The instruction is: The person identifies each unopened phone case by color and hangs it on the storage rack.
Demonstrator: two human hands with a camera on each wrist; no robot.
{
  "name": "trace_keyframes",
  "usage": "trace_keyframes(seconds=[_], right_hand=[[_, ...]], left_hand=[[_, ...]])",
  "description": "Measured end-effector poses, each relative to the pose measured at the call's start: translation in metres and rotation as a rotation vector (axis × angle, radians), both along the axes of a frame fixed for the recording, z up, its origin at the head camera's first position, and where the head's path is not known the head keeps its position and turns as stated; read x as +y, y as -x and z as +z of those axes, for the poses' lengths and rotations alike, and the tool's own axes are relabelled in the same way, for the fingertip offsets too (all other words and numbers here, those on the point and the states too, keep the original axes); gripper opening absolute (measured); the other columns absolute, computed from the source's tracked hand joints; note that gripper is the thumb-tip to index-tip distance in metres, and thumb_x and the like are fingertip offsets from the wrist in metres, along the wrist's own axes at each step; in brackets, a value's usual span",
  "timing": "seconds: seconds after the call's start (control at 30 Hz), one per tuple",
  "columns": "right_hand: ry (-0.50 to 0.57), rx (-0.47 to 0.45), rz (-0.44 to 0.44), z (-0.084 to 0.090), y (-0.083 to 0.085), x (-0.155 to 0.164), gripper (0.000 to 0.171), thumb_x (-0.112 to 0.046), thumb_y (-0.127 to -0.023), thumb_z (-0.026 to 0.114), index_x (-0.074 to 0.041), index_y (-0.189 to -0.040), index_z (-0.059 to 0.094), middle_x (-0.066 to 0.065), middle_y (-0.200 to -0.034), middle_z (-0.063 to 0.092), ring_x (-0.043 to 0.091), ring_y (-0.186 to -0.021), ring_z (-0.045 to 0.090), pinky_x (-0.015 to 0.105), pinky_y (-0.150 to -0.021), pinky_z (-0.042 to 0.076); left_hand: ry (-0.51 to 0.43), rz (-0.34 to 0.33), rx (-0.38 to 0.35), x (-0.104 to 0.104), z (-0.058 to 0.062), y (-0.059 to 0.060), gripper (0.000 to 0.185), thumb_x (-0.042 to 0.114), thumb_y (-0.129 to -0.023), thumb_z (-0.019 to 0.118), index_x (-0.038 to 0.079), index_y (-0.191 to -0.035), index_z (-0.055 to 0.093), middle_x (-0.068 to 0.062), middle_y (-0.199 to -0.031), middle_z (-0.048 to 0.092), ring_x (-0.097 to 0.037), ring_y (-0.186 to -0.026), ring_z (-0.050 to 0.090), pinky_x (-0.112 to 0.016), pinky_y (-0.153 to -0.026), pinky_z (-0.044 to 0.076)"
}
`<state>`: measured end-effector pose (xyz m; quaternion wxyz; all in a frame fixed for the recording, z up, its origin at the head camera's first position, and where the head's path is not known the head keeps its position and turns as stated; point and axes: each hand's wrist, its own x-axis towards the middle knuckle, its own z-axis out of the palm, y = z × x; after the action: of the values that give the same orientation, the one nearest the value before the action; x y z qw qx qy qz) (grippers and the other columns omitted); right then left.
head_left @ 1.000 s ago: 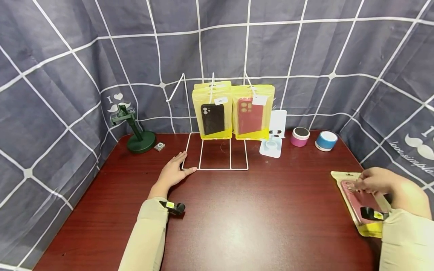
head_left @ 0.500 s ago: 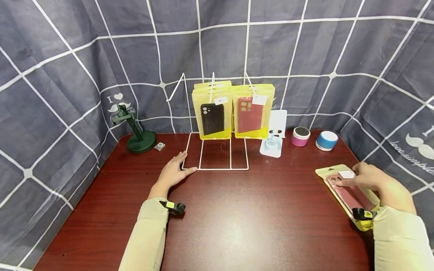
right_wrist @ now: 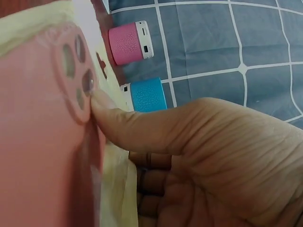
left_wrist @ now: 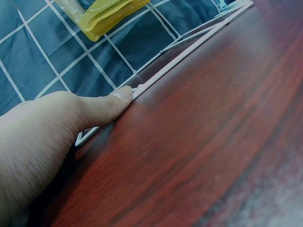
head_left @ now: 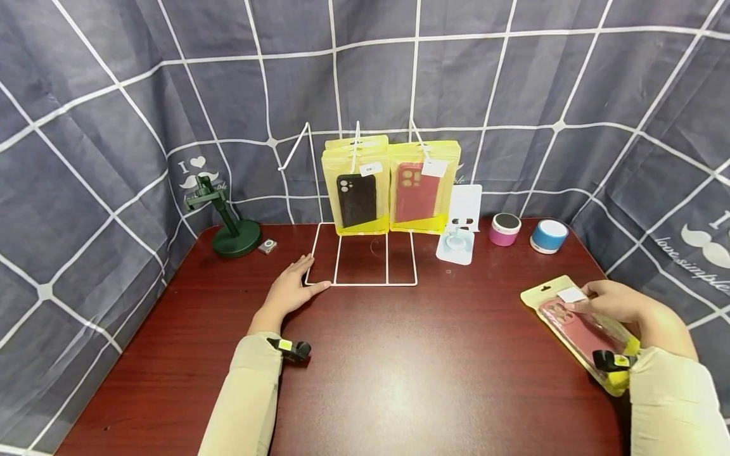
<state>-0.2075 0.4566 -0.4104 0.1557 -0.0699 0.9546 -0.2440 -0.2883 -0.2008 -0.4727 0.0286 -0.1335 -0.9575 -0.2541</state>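
My right hand (head_left: 621, 304) grips the side of a yellow-edged bag (head_left: 546, 289) holding a pink phone case (head_left: 587, 332), tilted over the table's right side. In the right wrist view the thumb (right_wrist: 137, 130) presses by the case's camera holes, with curled fingers behind the bag. My left hand (head_left: 291, 292) rests on the left front corner of a white wire rack (head_left: 373, 285). Its thumb (left_wrist: 106, 106) lies straight on the front wire in the left wrist view. From the rack's hooks hang bags with a black phone case (head_left: 357, 199) and a red phone case (head_left: 417, 193).
A green stand (head_left: 236, 237) and a small square gadget (head_left: 268, 246) sit at the back left. Behind the rack's right side is a white stand (head_left: 455, 246). Pink (head_left: 504, 230) and blue speakers (head_left: 549, 237) stand at the back right, before the grid-patterned cloth (head_left: 456, 82).
My right hand has taken hold of the bagged pink phone case and shifted it leftward, tilting it and uncovering its white label. The left hand has stayed on the rack.
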Motion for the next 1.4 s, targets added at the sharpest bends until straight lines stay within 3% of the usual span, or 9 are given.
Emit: trace_keyframes(seconds=[0.17,0.4,0.7,0.9,1.07,1.17,1.3,1.4], right_hand=[[0.039,0.049,0.029,-0.003,0.001,-0.003,0.016,-0.022,-0.095,0.069,-0.006,-0.093,0.066,0.001,-0.088,0.061,0.009,-0.079,0.051,0.024,-0.068,0.04],[0.168,0.133,0.021,0.002,0.001,-0.006,0.016,-0.02,-0.098,0.067,-0.005,-0.096,0.065,-0.001,-0.082,0.063,0.006,-0.075,0.053,0.023,-0.065,0.038],[0.306,0.127,-0.038,0.019,-0.002,-0.019,0.024,-0.021,-0.098,0.067,0.0,-0.108,0.062,0.003,-0.086,0.07,0.011,-0.076,0.061,0.022,-0.067,0.047],[0.438,0.12,0.012,0.024,-0.003,-0.025,0.025,-0.008,-0.096,0.068,0.003,-0.117,0.058,0.005,-0.091,0.073,0.013,-0.078,0.066,0.022,-0.068,0.052],[0.491,0.145,0.032,0.039,-0.007,-0.035,0.028,-0.007,-0.096,0.068,0.0,-0.122,0.062,0.003,-0.095,0.074,0.014,-0.076,0.068,0.025,-0.063,0.054],[0.536,0.166,-0.02,0.053,-0.014,-0.05,0.025,-0.008,-0.096,0.069,0.0,-0.119,0.066,0.006,-0.09,0.073,0.018,-0.068,0.068,0.03,-0.057,0.056],[0.574,0.248,-0.073,0.069,-0.021,-0.074,0.021,-0.008,-0.095,0.07,0.001,-0.114,0.068,0.011,-0.082,0.072,0.024,-0.062,0.068,0.034,-0.053,0.056],[0.553,0.359,-0.083,0.08,-0.022,-0.093,0.021,-0.007,-0.094,0.071,0.0,-0.114,0.069,0.01,-0.08,0.073,0.022,-0.063,0.068,0.031,-0.052,0.055]], left_hand=[[-0.001,0.003,-0.003,0.0,-0.001,0.001,0.095,0.068,-0.086,0.064,0.009,-0.156,0.039,-0.009,-0.162,0.033,-0.037,-0.148,0.029,-0.056,-0.118,0.026],[-0.003,0.003,0.001,-0.001,-0.002,0.001,0.096,0.069,-0.086,0.064,0.008,-0.155,0.039,-0.009,-0.162,0.034,-0.036,-0.148,0.029,-0.055,-0.118,0.027],[0.001,0.009,-0.009,0.0,-0.001,0.002,0.097,0.07,-0.085,0.064,0.009,-0.156,0.038,-0.008,-0.162,0.033,-0.034,-0.149,0.027,-0.053,-0.119,0.025],[0.0,0.008,-0.011,-0.001,-0.003,0.002,0.096,0.07,-0.085,0.064,0.01,-0.156,0.038,-0.007,-0.162,0.033,-0.033,-0.149,0.027,-0.053,-0.119,0.025],[0.003,0.008,0.005,-0.001,-0.003,0.003,0.096,0.071,-0.085,0.064,0.009,-0.156,0.039,-0.008,-0.162,0.033,-0.034,-0.149,0.029,-0.052,-0.119,0.026],[-0.002,0.006,0.011,-0.001,-0.003,0.003,0.096,0.07,-0.085,0.064,0.008,-0.155,0.04,-0.009,-0.161,0.034,-0.035,-0.148,0.029,-0.052,-0.119,0.026],[-0.007,0.005,0.008,-0.001,-0.003,0.002,0.096,0.069,-0.086,0.065,0.009,-0.155,0.039,-0.008,-0.161,0.034,-0.034,-0.149,0.029,-0.052,-0.119,0.026],[-0.009,0.005,0.006,-0.001,-0.003,0.002,0.096,0.068,-0.086,0.065,0.009,-0.156,0.039,-0.008,-0.162,0.034,-0.034,-0.149,0.028,-0.052,-0.119,0.025]])
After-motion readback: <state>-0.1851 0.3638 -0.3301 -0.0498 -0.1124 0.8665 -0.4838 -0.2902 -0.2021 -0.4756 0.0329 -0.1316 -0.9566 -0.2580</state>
